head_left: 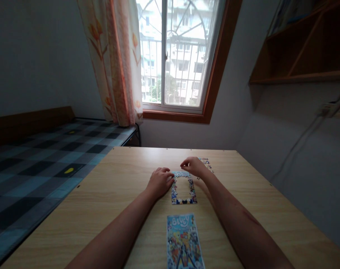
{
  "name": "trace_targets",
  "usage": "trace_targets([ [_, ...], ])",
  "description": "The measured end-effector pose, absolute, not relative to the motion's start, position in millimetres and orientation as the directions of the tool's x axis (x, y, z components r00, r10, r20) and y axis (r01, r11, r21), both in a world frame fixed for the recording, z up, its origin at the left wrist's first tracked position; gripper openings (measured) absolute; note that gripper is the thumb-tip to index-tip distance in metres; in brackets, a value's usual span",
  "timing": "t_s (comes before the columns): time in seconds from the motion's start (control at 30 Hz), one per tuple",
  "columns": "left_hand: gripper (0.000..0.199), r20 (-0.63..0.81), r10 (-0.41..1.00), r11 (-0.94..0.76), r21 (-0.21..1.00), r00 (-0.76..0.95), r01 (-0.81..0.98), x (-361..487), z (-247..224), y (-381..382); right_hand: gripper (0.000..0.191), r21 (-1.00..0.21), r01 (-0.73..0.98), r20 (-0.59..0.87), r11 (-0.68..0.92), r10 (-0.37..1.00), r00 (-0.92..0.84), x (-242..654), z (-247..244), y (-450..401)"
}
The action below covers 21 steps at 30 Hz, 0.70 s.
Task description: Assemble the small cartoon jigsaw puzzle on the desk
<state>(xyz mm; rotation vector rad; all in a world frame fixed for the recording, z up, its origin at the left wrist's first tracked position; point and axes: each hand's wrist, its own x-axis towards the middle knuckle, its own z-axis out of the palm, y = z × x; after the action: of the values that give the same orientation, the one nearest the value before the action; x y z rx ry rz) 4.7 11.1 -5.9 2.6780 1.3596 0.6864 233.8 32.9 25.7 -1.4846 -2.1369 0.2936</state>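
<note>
On the wooden table lies a jigsaw puzzle (174, 196) put together as a rectangular frame, with bare table inside it. My left hand (160, 181) rests flat at the puzzle's left edge, fingers apart, fingertips touching its upper left part. Above the puzzle's top right corner, my right hand (193, 166) is raised with thumb and fingers pinched; whatever is between them is too small to make out. Loose puzzle pieces (207, 163) lie beyond my right hand, partly hidden by it. Nearer to me is a picture sheet (184, 239) marked "Bluey".
The table (125, 164) reaches toward a window (183, 56) with a floral curtain (114, 63). At the left stands a bed (55, 160) with a checked cover. A wooden shelf (298, 56) hangs on the right wall, above a socket (330, 110) with a cable.
</note>
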Motion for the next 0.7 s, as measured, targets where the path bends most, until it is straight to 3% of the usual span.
trace_targets([
  [0.23, 0.021, 0.362, 0.777, -0.612, 0.243, 0.515, 0.753, 4, -7, 12, 0.018, -0.428, 0.819, 0.139, 0.381, 0.924, -0.357, 222, 16, 30],
  [0.7, 0.021, 0.368, 0.776, -0.614, 0.251, 0.513, 0.748, 4, -8, 13, 0.019, -0.428, 0.843, 0.087, 0.327, 0.943, -0.321, 218, 11, 28],
])
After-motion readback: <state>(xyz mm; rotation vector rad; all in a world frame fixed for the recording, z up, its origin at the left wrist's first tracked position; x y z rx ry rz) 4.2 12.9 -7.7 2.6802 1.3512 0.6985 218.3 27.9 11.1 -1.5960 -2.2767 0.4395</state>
